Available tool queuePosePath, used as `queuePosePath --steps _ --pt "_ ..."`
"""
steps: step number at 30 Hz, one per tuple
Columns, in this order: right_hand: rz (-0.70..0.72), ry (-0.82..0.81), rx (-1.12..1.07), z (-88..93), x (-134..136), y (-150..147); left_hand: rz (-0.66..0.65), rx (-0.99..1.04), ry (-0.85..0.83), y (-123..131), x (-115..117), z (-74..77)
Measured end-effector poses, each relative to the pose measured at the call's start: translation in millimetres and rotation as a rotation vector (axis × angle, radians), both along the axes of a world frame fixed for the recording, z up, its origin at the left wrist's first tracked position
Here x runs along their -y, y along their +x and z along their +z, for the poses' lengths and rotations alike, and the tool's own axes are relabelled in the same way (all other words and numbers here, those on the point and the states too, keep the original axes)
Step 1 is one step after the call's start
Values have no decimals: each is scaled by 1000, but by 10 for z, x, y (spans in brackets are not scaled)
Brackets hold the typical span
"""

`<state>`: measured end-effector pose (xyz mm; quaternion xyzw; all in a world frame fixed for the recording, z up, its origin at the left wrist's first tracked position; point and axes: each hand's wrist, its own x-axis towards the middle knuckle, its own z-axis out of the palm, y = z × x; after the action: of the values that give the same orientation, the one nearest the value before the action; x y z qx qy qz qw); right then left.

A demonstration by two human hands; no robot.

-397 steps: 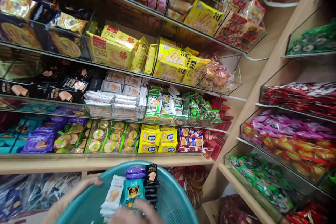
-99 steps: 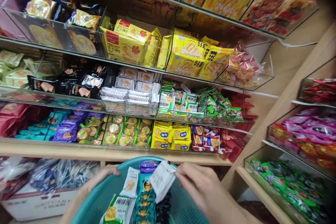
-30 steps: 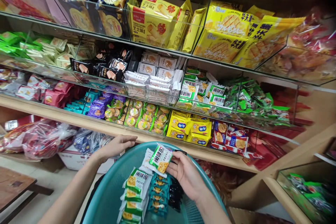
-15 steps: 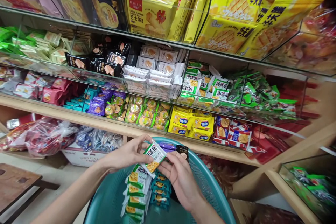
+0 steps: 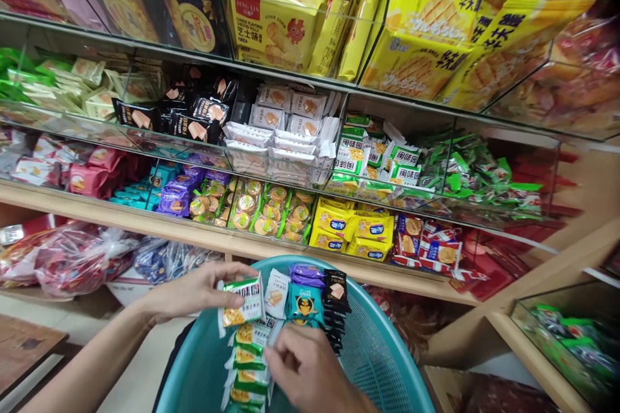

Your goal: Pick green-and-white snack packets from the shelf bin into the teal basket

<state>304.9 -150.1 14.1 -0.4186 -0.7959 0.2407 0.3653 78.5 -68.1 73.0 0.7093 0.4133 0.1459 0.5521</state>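
Observation:
My left hand (image 5: 206, 290) is closed on a green-and-white snack packet (image 5: 245, 311), held up over the left rim of a teal plastic basket (image 5: 390, 342). Below that packet, a row of overlapping packets of the same kind (image 5: 248, 358) runs down inside the basket. My right hand (image 5: 310, 364) is curled beside the row's right edge; whatever its fingertips grip, if anything, is hidden. At the basket's far end lie a white packet (image 5: 277, 293), purple packets (image 5: 307, 275), a teal packet (image 5: 305, 304) and a stack of black packets (image 5: 336, 290).
Shelves with clear dividers rise in front, holding white packets (image 5: 295, 126), yellow waffle bags (image 5: 421, 58) and yellow small packets (image 5: 353, 227). The wooden shelf edge (image 5: 194, 226) passes just behind the basket. A wooden stool (image 5: 26, 352) stands at left, tied plastic bags (image 5: 82, 258) behind it.
My left hand has moved left and slightly down with the green-and-white packet. My right hand has let go of that packet and dropped lower, uncovering the white and teal packets.

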Motion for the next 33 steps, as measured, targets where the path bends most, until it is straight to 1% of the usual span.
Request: queuePosePath --steps 2,4,8,11,14,19,23,28,30,33 --pt "31 130 92 -53 24 -28 -45 -18 28 45 30 -27" --pt "39 209 157 -98 41 -46 -79 -4 20 82 56 -51" --pt "7 294 223 -172 62 -55 -164 61 -51 123 68 -86" --pt "-10 334 240 -220 72 -61 -217 67 -119 152 47 -110" --pt "-33 356 241 -246 82 -65 -228 72 -160 194 12 -144" --pt "-59 348 258 -239 108 -59 -238 101 -207 233 -48 -214" --pt "-60 336 283 -244 118 -59 -241 87 -191 215 -69 -244" --pt "-87 343 311 -236 117 -58 -266 105 -211 210 -93 -254" --pt "-82 341 322 -218 119 -54 -258 111 -191 224 -101 -253" --pt "-70 339 329 -192 124 -50 -246 63 -135 243 -94 -225"
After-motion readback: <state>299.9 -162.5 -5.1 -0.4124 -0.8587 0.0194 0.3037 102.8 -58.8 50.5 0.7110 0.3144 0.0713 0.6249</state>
